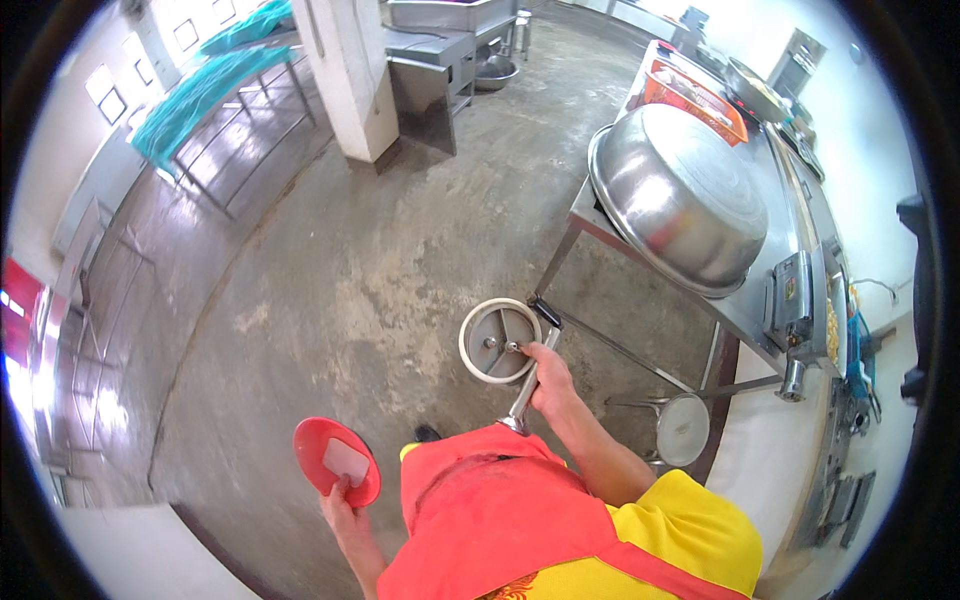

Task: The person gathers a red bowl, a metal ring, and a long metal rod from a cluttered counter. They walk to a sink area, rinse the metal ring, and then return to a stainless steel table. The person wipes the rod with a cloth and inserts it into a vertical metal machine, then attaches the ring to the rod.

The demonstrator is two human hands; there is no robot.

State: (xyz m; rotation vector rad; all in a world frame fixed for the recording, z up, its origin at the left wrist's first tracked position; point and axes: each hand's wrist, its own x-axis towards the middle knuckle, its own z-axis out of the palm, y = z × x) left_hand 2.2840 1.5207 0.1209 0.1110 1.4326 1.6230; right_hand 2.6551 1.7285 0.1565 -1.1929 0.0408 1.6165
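Observation:
My left hand point(343, 506) grips the near rim of a shallow red bowl point(312, 452), tilted beside my red apron. A pale, flat, rectangular piece point(346, 461) lies in the bowl, close to my thumb. In front of my apron, my right hand point(551, 379) is closed around a shiny metal bar point(524, 398). A black grip point(546, 312) shows past the bar's far end, and its near end flares out by the apron. Just left of that hand is a white-rimmed round wheel point(466, 352) with spokes and metal knobs; I cannot tell whether the bar joins it.
A large upturned metal basin point(690, 190) overhangs the edge of the steel table point(735, 318) at right, with an orange basket point(715, 118) behind it. A round-seated stool point(683, 428) stands below. Ahead is a square white pillar point(350, 80); teal-covered tables point(215, 95) stand far left.

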